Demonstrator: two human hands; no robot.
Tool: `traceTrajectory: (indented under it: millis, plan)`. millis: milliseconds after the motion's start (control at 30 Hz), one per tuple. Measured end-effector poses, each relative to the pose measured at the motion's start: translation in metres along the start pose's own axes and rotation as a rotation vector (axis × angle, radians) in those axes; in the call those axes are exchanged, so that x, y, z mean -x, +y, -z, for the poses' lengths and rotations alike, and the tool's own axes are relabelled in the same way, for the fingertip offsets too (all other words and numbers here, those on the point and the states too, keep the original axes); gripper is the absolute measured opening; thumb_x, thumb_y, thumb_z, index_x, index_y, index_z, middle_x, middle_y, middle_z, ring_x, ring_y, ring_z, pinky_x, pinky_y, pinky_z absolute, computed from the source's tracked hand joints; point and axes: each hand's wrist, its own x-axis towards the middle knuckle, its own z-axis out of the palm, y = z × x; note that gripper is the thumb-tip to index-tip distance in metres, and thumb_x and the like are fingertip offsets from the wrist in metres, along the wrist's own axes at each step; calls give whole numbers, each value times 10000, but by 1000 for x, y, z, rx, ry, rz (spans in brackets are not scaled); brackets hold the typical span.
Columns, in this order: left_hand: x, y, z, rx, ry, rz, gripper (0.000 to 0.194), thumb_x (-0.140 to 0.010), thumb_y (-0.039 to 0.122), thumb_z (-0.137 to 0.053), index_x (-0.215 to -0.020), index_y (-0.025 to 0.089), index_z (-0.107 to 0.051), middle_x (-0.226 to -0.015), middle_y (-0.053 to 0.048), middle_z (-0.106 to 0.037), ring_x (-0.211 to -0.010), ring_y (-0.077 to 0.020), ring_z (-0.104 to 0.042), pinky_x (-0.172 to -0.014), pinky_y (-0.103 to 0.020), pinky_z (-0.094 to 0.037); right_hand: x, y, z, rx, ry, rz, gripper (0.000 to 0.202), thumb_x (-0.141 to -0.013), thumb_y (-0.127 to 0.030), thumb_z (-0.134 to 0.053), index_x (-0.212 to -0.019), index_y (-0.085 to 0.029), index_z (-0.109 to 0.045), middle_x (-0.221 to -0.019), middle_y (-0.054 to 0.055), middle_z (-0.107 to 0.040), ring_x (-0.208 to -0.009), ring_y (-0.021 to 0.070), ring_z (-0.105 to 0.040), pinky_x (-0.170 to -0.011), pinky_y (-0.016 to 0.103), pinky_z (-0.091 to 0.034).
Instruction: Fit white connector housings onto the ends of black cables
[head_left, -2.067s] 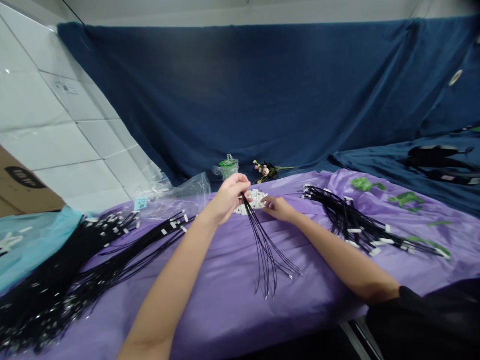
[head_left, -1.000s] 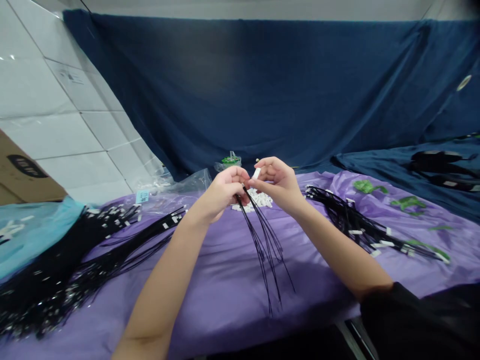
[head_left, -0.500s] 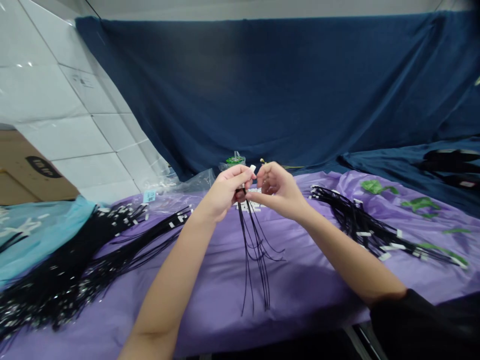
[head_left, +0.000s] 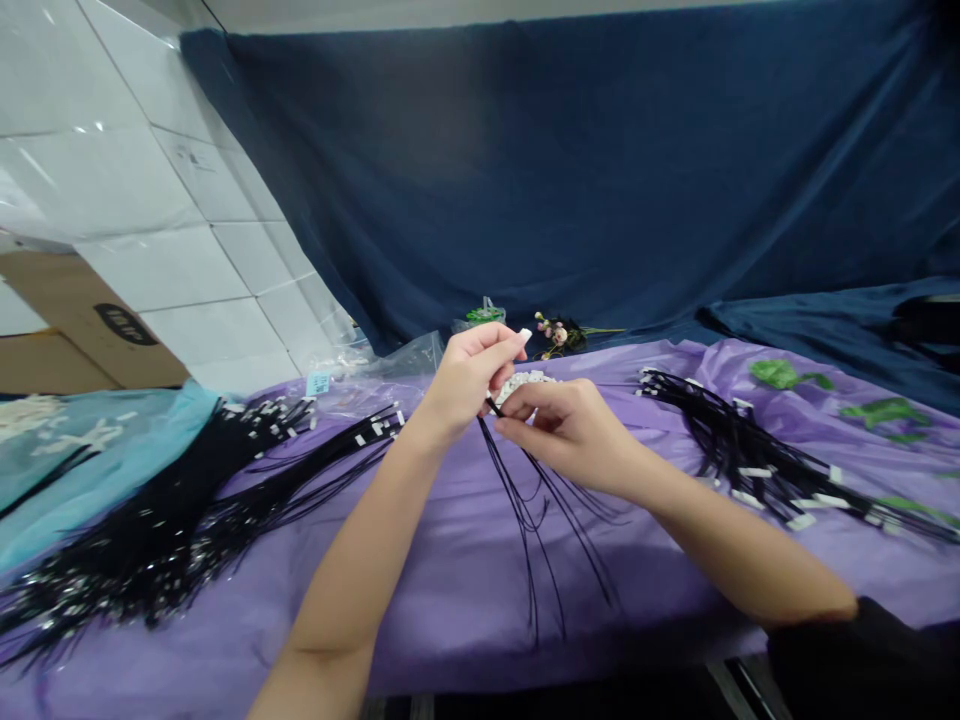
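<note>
My left hand [head_left: 469,380] is closed in a pinch, with a small white piece [head_left: 526,336] sticking out at its fingertips. Lower in the same hand, thin black cords [head_left: 517,500] emerge and dangle over the purple cover. My right hand [head_left: 562,425] is just to the right and slightly lower, its thumb and fingers pinching those cords near their upper end. Behind the hands lies a pile of small white pieces [head_left: 525,380], partly hidden by the fingers.
Bundles of black cords with white ends lie at left [head_left: 150,510] and right [head_left: 742,440] on the purple cover [head_left: 450,600]. Green leaves [head_left: 776,373] are at right; small artificial flowers [head_left: 555,333] stand behind. A cardboard box [head_left: 82,320] and blue curtain [head_left: 562,170] border the table.
My right hand has moved down from beside the left fingertips to the cords. The cords' lower ends have swung right. The whole view has shifted slightly.
</note>
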Motion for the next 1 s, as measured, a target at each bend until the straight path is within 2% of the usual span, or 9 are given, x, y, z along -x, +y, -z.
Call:
traceTrajectory:
  millis: [200,433,533,633,700,800,833,900,1000]
  plan:
    - [1,-2,-1,65,-47,38,221,-838,363,-577,-717,182,-539,-434,87,-340,-313,-27,-279,-302,-161,-167,0,3,-5,-288,-84,-145,65,-879,-220,-561,-924,-173,-563,-758,-19,-577,-542,68,-506,-485,204,-427]
    - [0,-3,1,23,-80,40,227,-850,353,-562,-711,176,-537,-453,86,-342,-312,-21,-283,-293,-154,-184,-1,6,-8,-279,-59,-105,131,-886,-162,-516,-756,-170,-525,-800,-21,-546,-649,64,-464,-552,198,-391]
    - [0,-3,2,33,-106,36,208,-842,330,-557,-702,182,-515,-461,78,-348,-318,-37,-355,-293,-159,-168,-2,10,-11,-376,-56,-174,158,-886,-178,-517,-729,-173,-497,-722,-38,-496,-589,58,-422,-513,196,-368]
    - [-1,-2,4,74,-99,13,183,-827,309,-561,-704,189,-500,-473,66,-373,-349,-53,-419,-312,-159,-170,-4,10,-8,-619,-144,-300,63,-872,-215,-556,-879,-211,-493,-590,-90,-441,-455,62,-412,-441,194,-384]
    - [-2,-1,8,82,-60,-9,179,-815,299,-577,-699,184,-504,-493,57,-409,-356,-35,-380,-332,-156,-177,-5,7,2,-780,-223,-388,143,-848,-230,-587,-966,-219,-508,-574,-94,-497,-410,68,-451,-426,202,-427]
    - [-3,3,16,89,-8,-20,181,-805,300,-596,-699,179,-512,-534,49,-440,-361,-8,-287,-348,-160,-159,-8,1,25,-953,-280,-456,166,-797,-270,-626,-930,-173,-603,-764,15,-673,-525,119,-626,-467,233,-508]
    - [-3,5,18,88,-1,-15,186,-805,307,-600,-701,180,-513,-545,49,-439,-362,-5,-268,-348,-163,-147,-8,0,33,-986,-258,-436,194,-768,-266,-650,-934,-168,-630,-841,43,-699,-595,148,-670,-484,244,-527]
    - [-2,7,22,70,9,1,193,-806,328,-606,-710,184,-520,-562,46,-442,-358,-3,-256,-342,-174,-112,-10,-1,46,-984,-120,-346,227,-745,-266,-688,-954,-181,-662,-898,50,-715,-647,170,-695,-488,252,-536]
    - [-2,7,23,33,23,8,193,-811,355,-602,-730,189,-549,-585,33,-488,-341,-5,-277,-331,-190,-72,-14,1,54,-836,233,-164,127,-826,-322,-667,-873,-204,-679,-703,-17,-644,-474,103,-596,-419,222,-473]
